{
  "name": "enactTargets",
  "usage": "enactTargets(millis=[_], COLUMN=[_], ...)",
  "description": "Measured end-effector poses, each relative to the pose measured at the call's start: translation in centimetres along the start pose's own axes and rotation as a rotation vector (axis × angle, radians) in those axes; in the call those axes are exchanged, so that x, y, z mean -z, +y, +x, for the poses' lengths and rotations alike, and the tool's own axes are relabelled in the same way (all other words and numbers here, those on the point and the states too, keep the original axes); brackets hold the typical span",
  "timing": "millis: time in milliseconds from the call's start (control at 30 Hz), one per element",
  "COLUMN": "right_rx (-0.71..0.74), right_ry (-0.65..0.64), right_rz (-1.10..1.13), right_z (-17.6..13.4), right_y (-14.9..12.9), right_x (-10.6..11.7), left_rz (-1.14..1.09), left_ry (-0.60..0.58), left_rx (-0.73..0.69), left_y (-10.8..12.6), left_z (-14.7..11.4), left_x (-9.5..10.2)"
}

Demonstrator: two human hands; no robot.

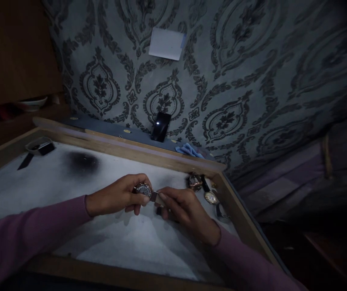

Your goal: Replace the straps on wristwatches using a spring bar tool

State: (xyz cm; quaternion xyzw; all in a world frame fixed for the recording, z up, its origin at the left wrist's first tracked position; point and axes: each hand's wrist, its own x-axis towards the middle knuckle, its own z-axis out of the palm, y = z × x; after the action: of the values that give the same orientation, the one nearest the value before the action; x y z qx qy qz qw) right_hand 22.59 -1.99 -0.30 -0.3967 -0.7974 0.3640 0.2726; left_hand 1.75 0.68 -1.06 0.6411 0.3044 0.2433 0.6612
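Note:
My left hand grips a round wristwatch by its case, thumb across the lower edge and fingers curled round behind. The watch's round metal face is turned up towards me. My right hand pinches a flat grey-brown strap-like piece against the right side of the case. Whether this piece is fastened to the watch, I cannot tell. A small dark end shows below the right fingers; the rest of it is hidden. Both hands are held above the white surface of a wooden-rimmed tray.
Several watches, one with a gold-rimmed dial, lie in the right corner. A small bowl with dark items stands at the back left. Beyond the wooden rim are a phone leaning on the wall and a blue cloth.

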Motion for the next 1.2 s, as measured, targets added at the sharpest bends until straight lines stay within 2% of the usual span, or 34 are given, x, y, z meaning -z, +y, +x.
enactTargets(millis=[733,1200], right_rx=[-0.03,-0.045], right_ry=[-0.002,-0.006], right_rz=[0.014,0.024], right_z=[0.01,0.01], right_y=[-0.16,-0.25], right_x=[-0.07,-0.11], left_rz=[-0.008,0.091], left_ry=[-0.012,-0.005], left_rx=[-0.007,-0.009], left_y=[-0.12,0.6], left_z=[-0.02,-0.33], left_x=[0.13,0.04])
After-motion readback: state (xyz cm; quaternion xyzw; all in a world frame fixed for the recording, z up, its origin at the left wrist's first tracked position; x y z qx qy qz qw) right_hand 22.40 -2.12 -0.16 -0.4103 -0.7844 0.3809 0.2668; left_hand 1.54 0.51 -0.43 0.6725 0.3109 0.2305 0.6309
